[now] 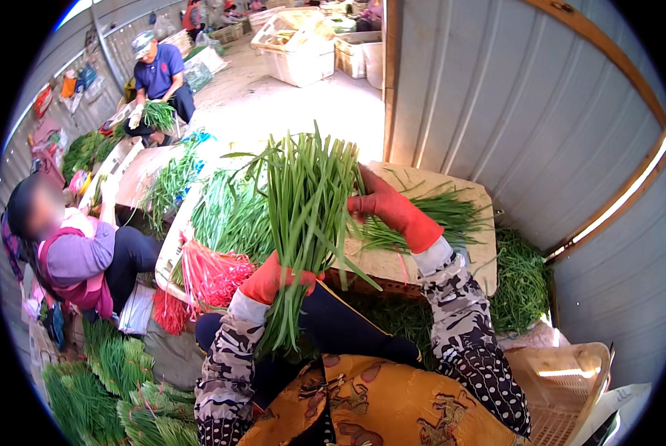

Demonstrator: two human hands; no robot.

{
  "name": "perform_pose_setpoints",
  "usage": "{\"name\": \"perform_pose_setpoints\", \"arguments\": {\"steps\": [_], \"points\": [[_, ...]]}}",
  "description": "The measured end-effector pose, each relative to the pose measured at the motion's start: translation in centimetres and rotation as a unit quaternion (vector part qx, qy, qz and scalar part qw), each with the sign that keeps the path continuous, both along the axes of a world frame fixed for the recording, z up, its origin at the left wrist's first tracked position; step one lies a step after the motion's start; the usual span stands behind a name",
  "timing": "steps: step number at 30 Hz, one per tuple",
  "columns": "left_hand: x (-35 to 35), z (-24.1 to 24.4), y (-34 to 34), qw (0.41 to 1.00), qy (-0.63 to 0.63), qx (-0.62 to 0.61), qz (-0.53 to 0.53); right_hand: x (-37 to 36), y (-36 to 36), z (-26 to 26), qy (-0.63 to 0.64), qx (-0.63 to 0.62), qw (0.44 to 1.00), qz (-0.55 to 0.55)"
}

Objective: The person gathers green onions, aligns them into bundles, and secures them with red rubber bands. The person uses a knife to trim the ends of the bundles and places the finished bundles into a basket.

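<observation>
My left hand [277, 281], in a red rubber glove, grips a bunch of long green leafy stalks [305, 195] that look like garlic chives. The bunch stands nearly upright, its pale ends at the top and loose leaf tips hanging below my fist. Level with its upper right side is my right hand [394, 212], gloved in red too, with thumb and fingers apart. Those fingers are at the bunch's edge and partly hidden, so firm contact cannot be seen. Behind the right wrist, loose chives [444, 217] lie on a pale board [480, 267].
Pink ties [213, 273] hang over the rim of a white crate [168, 267] of chives. Tied bundles [126, 384] lie lower left. A plastic basket [561, 390] stands lower right, below a corrugated metal wall [466, 83]. Two people [82, 251] [163, 72] sit at left, handling greens.
</observation>
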State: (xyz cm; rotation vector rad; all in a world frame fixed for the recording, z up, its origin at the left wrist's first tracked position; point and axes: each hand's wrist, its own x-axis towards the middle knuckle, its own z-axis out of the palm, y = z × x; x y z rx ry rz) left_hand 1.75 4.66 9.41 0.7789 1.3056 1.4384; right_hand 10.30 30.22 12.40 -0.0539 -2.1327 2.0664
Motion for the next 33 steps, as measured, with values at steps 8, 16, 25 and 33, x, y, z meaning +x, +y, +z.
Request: {"name": "perform_pose_setpoints", "arguments": {"steps": [8,16,25,33], "points": [[1.3,-1.9,2.6,0.996,0.022,-0.051,-0.069,12.2,5.1,-1.7,-0.075,-0.003,0.983,-0.169],[5.0,-2.9,6.7,0.978,0.158,-0.124,-0.058,26.6,7.3,-4.0,-0.015,-0.033,0.908,-0.418],[6.6,-4.1,8.0,0.908,0.404,-0.109,-0.03,14.5,0.9,-7.1,-0.206,0.028,0.934,-0.292],[6.2,-3.2,6.5,0.964,0.15,-0.156,-0.154,18.5,6.0,-7.9,-0.201,0.283,0.871,-0.348]]}}
